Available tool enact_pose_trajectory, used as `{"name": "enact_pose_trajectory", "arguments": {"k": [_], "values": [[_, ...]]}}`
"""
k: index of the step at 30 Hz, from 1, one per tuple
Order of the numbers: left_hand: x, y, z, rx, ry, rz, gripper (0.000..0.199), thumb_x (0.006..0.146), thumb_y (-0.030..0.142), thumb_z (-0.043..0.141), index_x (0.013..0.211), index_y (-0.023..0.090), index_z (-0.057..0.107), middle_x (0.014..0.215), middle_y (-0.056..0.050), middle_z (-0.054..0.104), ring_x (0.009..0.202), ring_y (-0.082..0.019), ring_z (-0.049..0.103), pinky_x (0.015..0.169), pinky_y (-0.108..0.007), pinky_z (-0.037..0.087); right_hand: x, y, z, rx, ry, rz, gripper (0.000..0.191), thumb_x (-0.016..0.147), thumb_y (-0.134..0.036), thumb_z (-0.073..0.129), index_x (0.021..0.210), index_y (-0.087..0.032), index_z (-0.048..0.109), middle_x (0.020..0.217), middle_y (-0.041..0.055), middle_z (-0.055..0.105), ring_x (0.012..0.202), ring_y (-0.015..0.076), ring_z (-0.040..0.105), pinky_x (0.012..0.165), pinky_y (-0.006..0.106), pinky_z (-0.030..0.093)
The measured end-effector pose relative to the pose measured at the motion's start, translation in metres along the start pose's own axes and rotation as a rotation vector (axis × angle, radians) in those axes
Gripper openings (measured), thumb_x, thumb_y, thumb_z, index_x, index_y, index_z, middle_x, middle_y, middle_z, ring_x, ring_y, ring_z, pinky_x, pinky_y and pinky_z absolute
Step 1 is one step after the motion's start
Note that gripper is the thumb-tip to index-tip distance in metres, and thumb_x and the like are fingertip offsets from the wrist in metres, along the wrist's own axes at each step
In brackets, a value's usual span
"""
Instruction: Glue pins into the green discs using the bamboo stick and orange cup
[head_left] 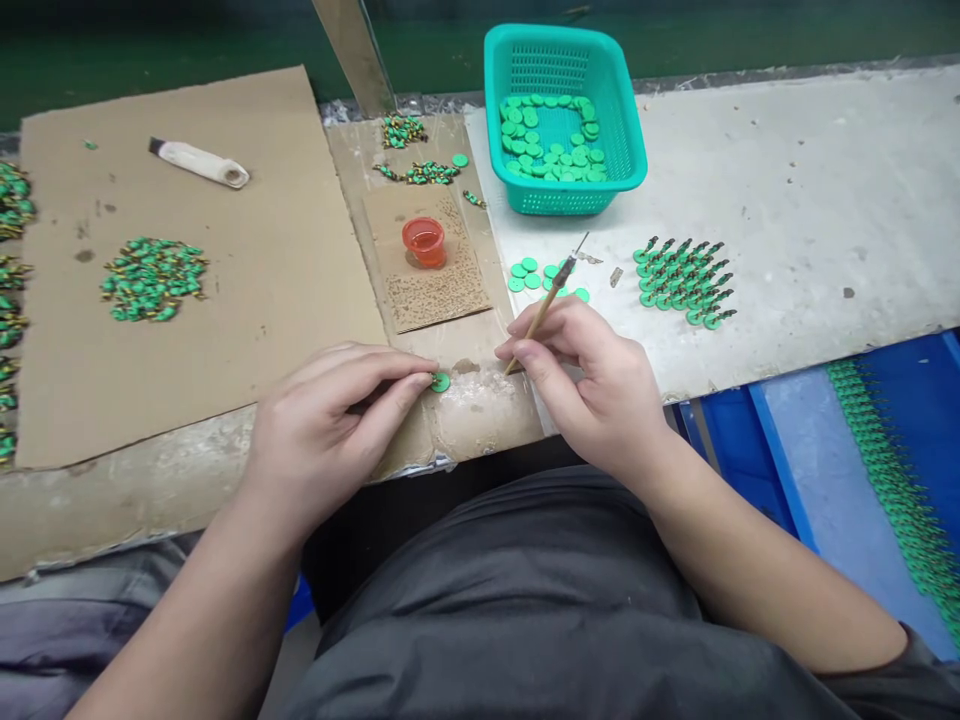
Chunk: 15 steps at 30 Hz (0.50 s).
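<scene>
My left hand [330, 425] pinches a small figure, mostly hidden by the fingers, at a round green disc [442, 382] near the table's front edge. Between the thumb and fingers of my right hand [589, 375] is a thin wooden stick tool [551, 300] with a dark collar and a needle-like tip pointing up and away. Beyond both hands, a small red cup [424, 243] with liquid in it stands on a speckled cardboard piece [439, 300]. Several loose green discs [531, 267] lie just past my right hand.
A teal basket [566, 200] holds many green discs. Rows of figures on discs [684, 280] stand at right. A pile of small green-and-gold figures [154, 280] and a white-handled tool [199, 162] lie on cardboard at left. Blue trays [817, 520] sit below the table's right edge.
</scene>
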<state>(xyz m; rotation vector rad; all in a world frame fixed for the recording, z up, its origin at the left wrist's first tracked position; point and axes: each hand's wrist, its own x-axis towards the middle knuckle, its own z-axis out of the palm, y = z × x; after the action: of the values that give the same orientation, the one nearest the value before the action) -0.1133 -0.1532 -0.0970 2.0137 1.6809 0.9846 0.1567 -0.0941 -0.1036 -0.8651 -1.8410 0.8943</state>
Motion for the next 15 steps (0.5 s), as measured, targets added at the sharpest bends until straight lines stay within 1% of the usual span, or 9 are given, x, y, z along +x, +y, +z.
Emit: {"name": "enact_pose_trajectory", "arguments": {"k": [4,10,13,15], "values": [[0.0,0.0,0.001,0.004,0.014,0.014,0.015,0.116,0.044,0.079,0.109,0.04,0.091,0.113,0.006,0.095,0.103,-0.021,0.09,0.105,-0.041,0.071,-0.001,0.0,0.0,-0.025,-0.007,0.006,0.011,0.123,-0.028,0.068,0.113,-0.029,0.071,0.113,0.0023,0.089,0.104,0.022,0.088,0.093,0.038,0.071],[0.0,0.001,0.002,0.009,0.021,0.023,0.016,0.115,0.047,0.081,0.107,0.038,0.092,0.11,0.004,0.095,0.099,-0.022,0.09,0.101,-0.042,0.073,-0.002,-0.002,-0.001,-0.057,0.001,-0.003,0.014,0.122,-0.025,0.073,0.109,-0.029,0.071,0.108,0.0023,0.085,0.1,0.0239,0.086,0.09,0.039,0.07],[0.0,0.001,0.002,0.017,0.015,0.04,0.016,0.115,0.046,0.081,0.108,0.04,0.092,0.11,0.005,0.095,0.099,-0.021,0.09,0.1,-0.042,0.072,-0.002,-0.006,-0.005,-0.1,-0.018,-0.012,0.015,0.121,-0.025,0.073,0.107,-0.03,0.071,0.107,0.0028,0.085,0.1,0.0258,0.086,0.09,0.041,0.071],[0.0,0.0,0.002,0.014,0.018,0.064,0.015,0.114,0.046,0.082,0.107,0.039,0.093,0.108,0.005,0.095,0.097,-0.021,0.09,0.097,-0.041,0.072,-0.001,-0.008,-0.01,-0.129,-0.055,-0.024,0.012,0.122,-0.027,0.072,0.11,-0.031,0.073,0.107,0.0031,0.086,0.099,0.0263,0.086,0.089,0.042,0.072]]}}
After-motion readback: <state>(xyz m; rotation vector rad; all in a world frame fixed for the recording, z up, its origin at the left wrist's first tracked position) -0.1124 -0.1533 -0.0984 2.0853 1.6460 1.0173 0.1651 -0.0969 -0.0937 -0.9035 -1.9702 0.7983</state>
